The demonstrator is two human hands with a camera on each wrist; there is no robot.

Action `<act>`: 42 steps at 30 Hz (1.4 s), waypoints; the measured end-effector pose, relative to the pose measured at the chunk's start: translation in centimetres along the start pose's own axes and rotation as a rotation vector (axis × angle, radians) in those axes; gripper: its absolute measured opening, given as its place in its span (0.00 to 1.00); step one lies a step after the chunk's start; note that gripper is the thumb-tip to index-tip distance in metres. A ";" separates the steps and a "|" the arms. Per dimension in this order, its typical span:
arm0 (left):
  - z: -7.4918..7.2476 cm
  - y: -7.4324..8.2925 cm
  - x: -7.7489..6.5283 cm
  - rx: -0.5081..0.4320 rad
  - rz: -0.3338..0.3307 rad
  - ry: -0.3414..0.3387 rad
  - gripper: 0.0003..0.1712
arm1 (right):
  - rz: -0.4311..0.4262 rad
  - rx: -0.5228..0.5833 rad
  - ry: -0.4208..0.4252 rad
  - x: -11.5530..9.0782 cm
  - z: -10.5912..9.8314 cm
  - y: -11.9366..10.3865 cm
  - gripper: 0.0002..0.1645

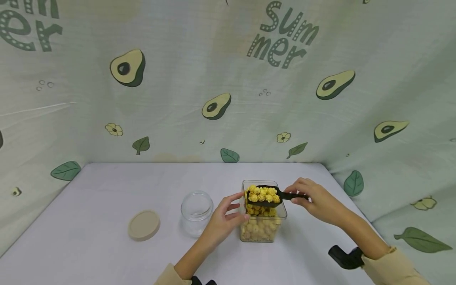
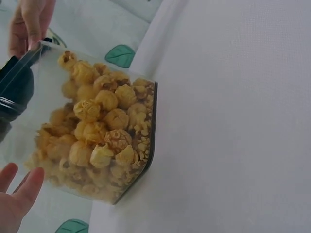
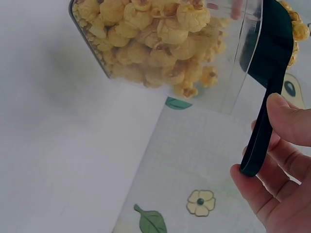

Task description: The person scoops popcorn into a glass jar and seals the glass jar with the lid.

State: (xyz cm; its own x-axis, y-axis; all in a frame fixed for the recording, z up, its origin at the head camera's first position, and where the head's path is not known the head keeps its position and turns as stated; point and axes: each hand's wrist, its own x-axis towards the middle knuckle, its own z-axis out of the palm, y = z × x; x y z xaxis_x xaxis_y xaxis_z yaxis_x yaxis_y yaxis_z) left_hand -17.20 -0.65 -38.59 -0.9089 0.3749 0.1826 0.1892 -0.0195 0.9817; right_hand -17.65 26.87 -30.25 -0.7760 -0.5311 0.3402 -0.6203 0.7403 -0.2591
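Note:
A clear square container [image 1: 261, 231] of yellow popcorn [image 2: 104, 121] stands on the table, its top uncovered. My right hand [image 1: 311, 198] grips the handle of a black scoop [image 3: 272, 58], thumb on top and fingers beneath. Heaped with popcorn, the scoop's bowl is at the container's mouth, overlapping the rim in the head view. My left hand [image 1: 226, 217] is at the container's left side, fingers spread and fingertips right at the wall. In the left wrist view, its thumb and fingertips show near the container's upper part.
Left of my left hand stands a clear round jar [image 1: 196, 213] with nothing visible inside. Farther left, a beige round lid [image 1: 144, 225] lies on the white table [image 1: 89, 245]. A curtain [image 1: 171, 79] printed with avocados and leaves hangs behind the table and along its sides.

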 end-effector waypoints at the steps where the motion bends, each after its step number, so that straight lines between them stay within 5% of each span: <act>1: -0.1 0.1 -0.1 0.017 0.017 0.002 0.33 | 0.000 0.000 0.002 0.0 0.0 0.0 0.15; 6: -1.0 1.3 -0.8 0.116 0.098 0.044 0.34 | 0.006 0.005 0.008 0.1 -0.1 0.0 0.15; 10: -2.2 2.3 -1.6 0.197 0.240 0.103 0.33 | 0.010 0.004 0.007 0.0 -0.1 -0.1 0.15; 15: -4.7 3.0 -2.5 0.432 0.466 0.231 0.33 | 0.025 0.007 0.001 0.0 -0.3 -0.2 0.15; 19: -7.0 3.0 -3.1 0.583 0.527 0.314 0.36 | 0.027 0.006 0.009 -0.2 -0.5 -0.3 0.14; 24: -9.5 2.3 -3.8 0.646 0.396 0.340 0.39 | 0.018 0.005 0.019 -0.3 -0.6 -0.3 0.14; 33: -11.9 0.4 -4.3 0.558 0.100 0.284 0.40 | 0.025 0.005 0.019 -0.2 -0.6 0.0 0.15; 42: -12.1 -1.2 -4.2 0.366 0.022 0.218 0.41 | 0.020 0.008 0.022 -0.1 -0.6 0.3 0.15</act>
State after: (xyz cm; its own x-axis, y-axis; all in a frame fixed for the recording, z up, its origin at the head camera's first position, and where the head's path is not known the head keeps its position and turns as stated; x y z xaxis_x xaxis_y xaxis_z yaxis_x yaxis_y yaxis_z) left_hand -18.05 -13.39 -39.86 -0.9532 0.1723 0.2485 0.2928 0.3198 0.9011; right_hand -17.74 27.40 -29.83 -0.7857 -0.5066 0.3550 -0.6054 0.7476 -0.2731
